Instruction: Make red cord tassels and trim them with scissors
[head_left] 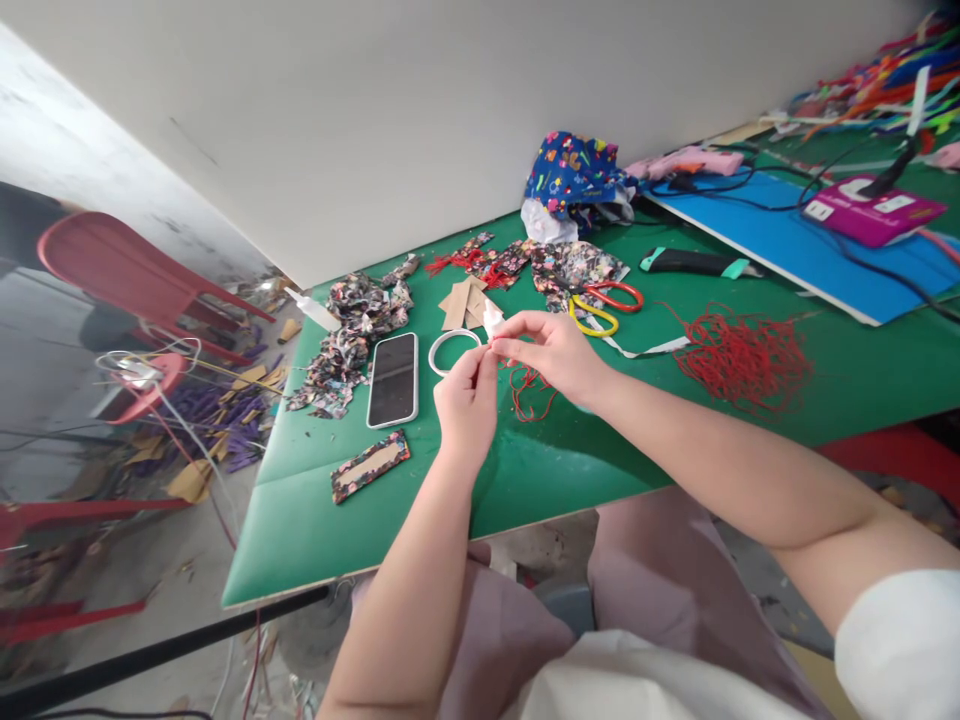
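Note:
My left hand and my right hand meet above the table with fingertips pinched together. A bit of red shows between them, and loops of thin red cord trail just below the right hand. Right behind the fingertips is a small white nozzle-tipped bottle, partly covered by the hand. A white ring lies beside my left hand, with a phone to its left. Closer to me lies a flat strip covered in floral fabric. Brown card pieces rest beyond the ring.
Floral fabric scraps and a white glue bottle lie left on the green table. Scissors, a cutter knife and a red cord pile are right. Behind are a blue board, glue gun and purple power strip.

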